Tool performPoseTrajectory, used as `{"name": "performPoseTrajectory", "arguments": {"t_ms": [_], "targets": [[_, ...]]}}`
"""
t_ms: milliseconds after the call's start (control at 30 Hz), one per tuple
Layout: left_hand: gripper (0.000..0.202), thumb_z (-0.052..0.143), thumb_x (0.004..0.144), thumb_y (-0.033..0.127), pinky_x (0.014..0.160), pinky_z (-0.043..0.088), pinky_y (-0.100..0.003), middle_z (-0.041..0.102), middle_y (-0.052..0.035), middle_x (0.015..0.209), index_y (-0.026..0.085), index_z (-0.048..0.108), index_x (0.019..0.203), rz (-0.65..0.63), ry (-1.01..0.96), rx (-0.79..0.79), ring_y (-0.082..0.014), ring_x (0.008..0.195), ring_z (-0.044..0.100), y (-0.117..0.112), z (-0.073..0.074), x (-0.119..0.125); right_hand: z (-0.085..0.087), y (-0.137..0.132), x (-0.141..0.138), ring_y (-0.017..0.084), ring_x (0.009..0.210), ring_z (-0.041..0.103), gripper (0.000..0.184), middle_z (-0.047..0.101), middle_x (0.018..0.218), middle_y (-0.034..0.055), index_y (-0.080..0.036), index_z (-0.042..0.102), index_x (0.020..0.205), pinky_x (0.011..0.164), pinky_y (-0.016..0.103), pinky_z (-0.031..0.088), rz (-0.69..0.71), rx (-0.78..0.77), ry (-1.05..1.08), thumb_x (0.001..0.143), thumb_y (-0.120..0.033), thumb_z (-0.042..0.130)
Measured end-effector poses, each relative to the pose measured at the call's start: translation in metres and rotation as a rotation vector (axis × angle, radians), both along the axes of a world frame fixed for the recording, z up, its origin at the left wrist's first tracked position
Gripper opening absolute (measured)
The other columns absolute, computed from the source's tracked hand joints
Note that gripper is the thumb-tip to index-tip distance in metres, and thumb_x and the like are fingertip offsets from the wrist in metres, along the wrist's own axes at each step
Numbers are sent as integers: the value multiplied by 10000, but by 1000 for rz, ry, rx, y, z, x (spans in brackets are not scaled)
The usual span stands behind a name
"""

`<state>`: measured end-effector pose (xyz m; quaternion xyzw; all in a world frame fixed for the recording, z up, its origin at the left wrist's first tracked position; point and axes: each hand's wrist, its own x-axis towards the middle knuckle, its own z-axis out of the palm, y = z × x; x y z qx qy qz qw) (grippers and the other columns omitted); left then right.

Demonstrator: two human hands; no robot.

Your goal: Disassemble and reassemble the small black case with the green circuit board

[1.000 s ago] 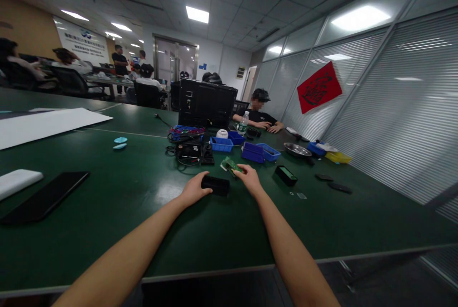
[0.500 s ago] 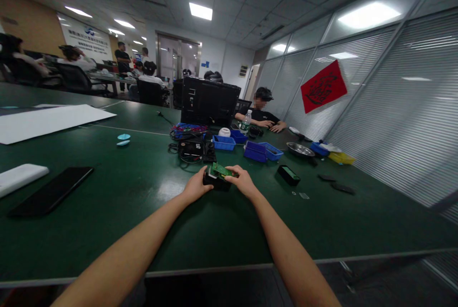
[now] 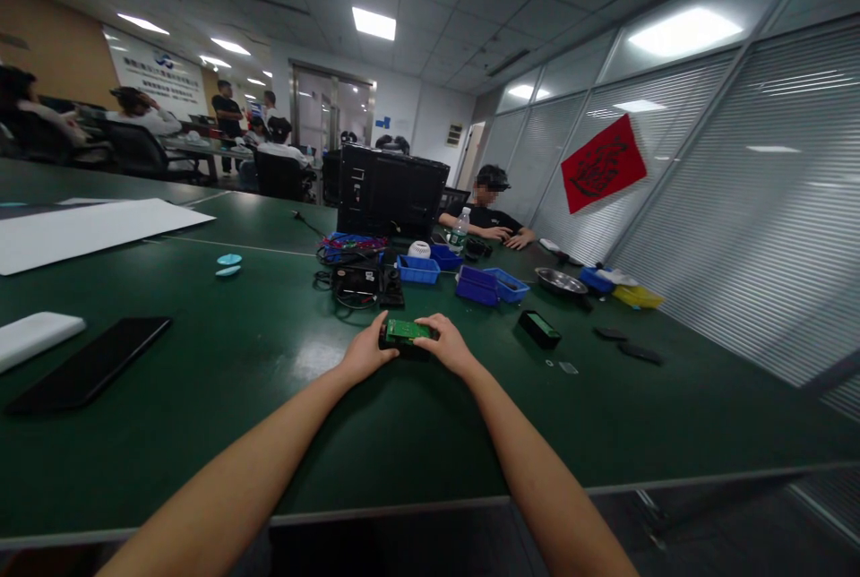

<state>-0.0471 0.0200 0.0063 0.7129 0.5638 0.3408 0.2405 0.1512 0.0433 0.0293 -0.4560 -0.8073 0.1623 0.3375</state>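
A: Left hand (image 3: pixel 366 351)?
B: Curling round the left end of the black box (image 3: pixel 401 348), gripping it.
A: Right hand (image 3: pixel 449 349)?
B: Pinching the right end of the green board (image 3: pixel 405 329). The board is lying flat on the box, mid-table (image 3: pixel 202 398), nearer than the blue trays (image 3: pixel 417 270).

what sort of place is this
Probably an open-plan office used for electronics assembly: glass partitions with blinds, blue parts bins on a long green table, and a green circuit board on a black case.

Glossy green table (image 3: pixel 202 380), steel bowl (image 3: pixel 560 281)
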Motion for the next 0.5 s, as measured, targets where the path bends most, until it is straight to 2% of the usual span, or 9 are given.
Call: {"name": "performPoseTrajectory", "arguments": {"t_ms": [167, 267, 333, 433, 500], "targets": [[852, 657, 613, 287, 857, 393, -286, 568, -98, 1124, 162, 239, 1345, 5, 9, -1, -224, 1019, 537, -2, 2, 0, -2, 0, 1, 187, 931, 483, 376, 551, 971, 49, -210, 620, 1004, 834, 335, 374, 34, -1, -19, 642, -281, 695], [850, 656, 612, 274, 848, 399, -284, 577, -91, 1102, 160, 239, 1344, 7, 2, -4, -217, 1003, 545, -2, 2, 1, -1, 0, 3, 172, 894, 508, 434, 551, 989, 54, -195, 583, 1063, 776, 303, 404, 39, -57, 48, 653, -302, 679], [848, 655, 613, 260, 848, 401, -284, 580, -81, 1090, 168, 237, 1345, 14, -8, 1, -210, 993, 548, -1, 0, 1, 0, 1, 4, 157, 848, 521, 408, 563, 954, 54, -174, 572, 1071, 741, 284, 413, 11, -85, 100, 692, -310, 638], [845, 659, 610, 246, 870, 394, -287, 580, -69, 1082, 177, 243, 1341, 17, -32, 31, -199, 997, 541, 2, -4, 0, 1, 1, 5, 144, 817, 528, 350, 576, 906, 55, -147, 584, 1041, 750, 277, 411, -23, -114, 127, 741, -328, 577], [832, 659, 607, 232, 888, 390, -288, 575, -71, 1086, 168, 259, 1334, 18, -54, 58, -194, 1007, 533, 4, -7, 0, 0, 0, 4, 146, 811, 530, 384, 576, 907, 63, -133, 578, 1054, 756, 280, 411, -28, -150, 97, 741, -354, 572]]}}
